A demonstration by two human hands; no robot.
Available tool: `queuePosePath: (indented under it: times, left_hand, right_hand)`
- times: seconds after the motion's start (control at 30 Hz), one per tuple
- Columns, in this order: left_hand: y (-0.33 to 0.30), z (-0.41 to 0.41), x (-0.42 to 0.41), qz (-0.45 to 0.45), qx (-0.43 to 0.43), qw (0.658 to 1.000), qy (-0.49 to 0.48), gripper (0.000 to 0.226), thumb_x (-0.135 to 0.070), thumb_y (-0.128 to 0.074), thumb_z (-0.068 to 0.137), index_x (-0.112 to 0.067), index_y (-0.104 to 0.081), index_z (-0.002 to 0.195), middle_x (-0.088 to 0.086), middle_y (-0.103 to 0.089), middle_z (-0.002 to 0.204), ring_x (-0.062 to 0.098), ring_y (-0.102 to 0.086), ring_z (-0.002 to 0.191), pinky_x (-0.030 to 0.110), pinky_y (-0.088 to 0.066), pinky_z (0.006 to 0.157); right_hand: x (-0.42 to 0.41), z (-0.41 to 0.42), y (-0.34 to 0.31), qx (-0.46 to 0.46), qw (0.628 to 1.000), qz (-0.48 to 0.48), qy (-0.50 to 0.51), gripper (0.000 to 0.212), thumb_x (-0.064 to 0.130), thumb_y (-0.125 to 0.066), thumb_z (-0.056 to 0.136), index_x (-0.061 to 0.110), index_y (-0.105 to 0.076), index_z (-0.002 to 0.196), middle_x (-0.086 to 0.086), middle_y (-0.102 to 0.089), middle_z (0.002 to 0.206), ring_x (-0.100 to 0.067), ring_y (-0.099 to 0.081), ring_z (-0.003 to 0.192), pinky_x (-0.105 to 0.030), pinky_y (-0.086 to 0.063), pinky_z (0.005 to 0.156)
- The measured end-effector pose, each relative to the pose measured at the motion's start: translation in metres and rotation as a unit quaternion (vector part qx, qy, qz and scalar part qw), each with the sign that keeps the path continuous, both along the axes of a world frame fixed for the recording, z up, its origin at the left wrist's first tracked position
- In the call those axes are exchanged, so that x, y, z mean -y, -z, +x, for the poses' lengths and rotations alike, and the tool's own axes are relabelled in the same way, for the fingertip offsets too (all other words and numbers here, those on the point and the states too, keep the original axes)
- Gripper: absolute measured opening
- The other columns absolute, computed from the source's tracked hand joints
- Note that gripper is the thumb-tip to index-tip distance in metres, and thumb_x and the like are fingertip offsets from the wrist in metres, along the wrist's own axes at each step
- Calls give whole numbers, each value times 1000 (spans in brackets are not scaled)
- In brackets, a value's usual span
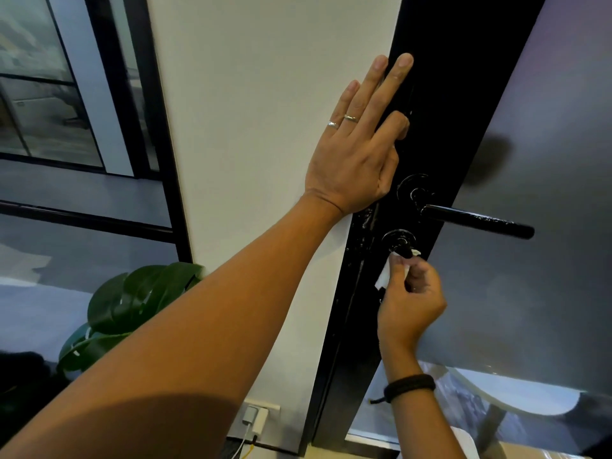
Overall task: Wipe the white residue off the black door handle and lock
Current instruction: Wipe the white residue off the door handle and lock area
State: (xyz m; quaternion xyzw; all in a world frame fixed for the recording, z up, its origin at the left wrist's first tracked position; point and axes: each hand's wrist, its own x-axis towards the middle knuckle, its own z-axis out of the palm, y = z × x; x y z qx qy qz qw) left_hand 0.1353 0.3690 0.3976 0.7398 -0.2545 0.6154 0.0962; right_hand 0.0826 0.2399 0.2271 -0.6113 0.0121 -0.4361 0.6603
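A black lever handle (pixel 477 220) juts right from the black door frame (pixel 440 104), its round base (pixel 414 190) streaked with white residue. Below it sits the round black lock (pixel 395 238), also streaked white. My right hand (pixel 410 299) pinches a small white wipe (pixel 389 271) and holds it against the lock's knob. My left hand (pixel 359 140) lies flat with straight fingers on the wall and door edge above the handle.
A white wall panel (pixel 258 127) stands left of the door. Frosted glass (pixel 536 226) fills the door to the right. A green leafy plant (pixel 132 303) sits low left, and a wall socket with a plugged charger (pixel 253 417) is near the floor.
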Motion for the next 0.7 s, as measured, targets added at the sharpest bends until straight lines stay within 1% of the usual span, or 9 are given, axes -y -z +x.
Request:
queuePosePath:
  times: [0.07, 0.13, 0.23, 0.4, 0.47, 0.53, 0.57, 0.63, 0.7]
  left_hand:
    - [0, 1, -1, 2, 1, 1000, 3, 15, -8, -60, 93, -13, -71, 102, 26, -45, 163, 47, -37, 156, 56, -27, 131]
    - [1, 1, -2, 4, 3, 1000, 6, 16, -8, -61, 92, -12, -72, 103, 27, -46, 162, 49, -37, 155, 58, -28, 130]
    - [1, 1, -1, 3, 4, 1000, 7, 17, -7, -60, 91, -12, -72, 103, 28, -48, 160, 50, -39, 153, 59, -30, 129]
    - [1, 1, -1, 2, 9, 1000, 5, 17, -8, -60, 92, -12, -73, 103, 28, -49, 160, 50, -40, 153, 59, -30, 129]
    - [0, 1, -1, 2, 11, 1000, 0, 17, -7, -62, 91, -12, -73, 103, 28, -49, 160, 49, -40, 153, 58, -30, 129]
    - [-1, -1, 0, 2, 9, 1000, -2, 17, -7, -62, 91, -11, -73, 103, 28, -49, 160, 49, -40, 153, 58, -30, 129]
    - [-1, -1, 0, 3, 9, 1000, -1, 17, -7, -62, 91, -11, -73, 103, 28, -48, 160, 49, -40, 153, 58, -30, 129]
    - [-1, -1, 0, 5, 7, 1000, 0, 17, -7, -61, 91, -12, -72, 103, 27, -48, 161, 48, -39, 154, 58, -30, 130]
    - [0, -1, -1, 5, 6, 1000, -5, 16, -8, -61, 91, -12, -72, 103, 27, -48, 161, 48, -39, 154, 57, -29, 130]
  right_hand:
    - [-14, 4, -3, -8, 997, 69, 17, 6, 12, -77, 95, 9, -72, 97, -3, -73, 83, -3, -69, 76, -16, -55, 71]
    - [-25, 6, -7, -9, 992, 124, 25, 9, 8, -78, 93, 0, -73, 95, -9, -73, 82, -1, -68, 72, -13, -55, 72]
    - [-27, 9, -10, -24, 989, 145, 25, 8, 7, -78, 92, -1, -76, 94, -11, -75, 83, 1, -69, 73, -13, -56, 74]
    - [-9, 4, -13, -61, 996, 61, -15, 9, 12, -81, 90, 5, -79, 94, -4, -76, 81, -4, -72, 76, -13, -56, 71]
    - [3, 4, -10, -102, 993, -8, -52, 9, 15, -82, 89, 8, -81, 95, -2, -78, 83, -6, -74, 78, -19, -60, 73]
    - [13, 2, -5, -162, 977, -94, -98, 4, 15, -83, 88, 15, -81, 91, 2, -78, 82, -2, -73, 75, -26, -63, 76]
    - [17, -1, -2, -176, 971, -121, -105, 6, 15, -83, 88, 20, -80, 88, 4, -77, 81, -2, -72, 72, -27, -62, 74]
    - [24, -9, 3, -149, 976, -134, -82, 12, 15, -80, 91, 26, -76, 88, 4, -75, 80, -9, -71, 73, -24, -60, 70]
    - [30, -17, -1, -80, 988, -121, -45, 7, 16, -77, 95, 22, -74, 95, 2, -74, 85, -15, -71, 77, -18, -58, 68]
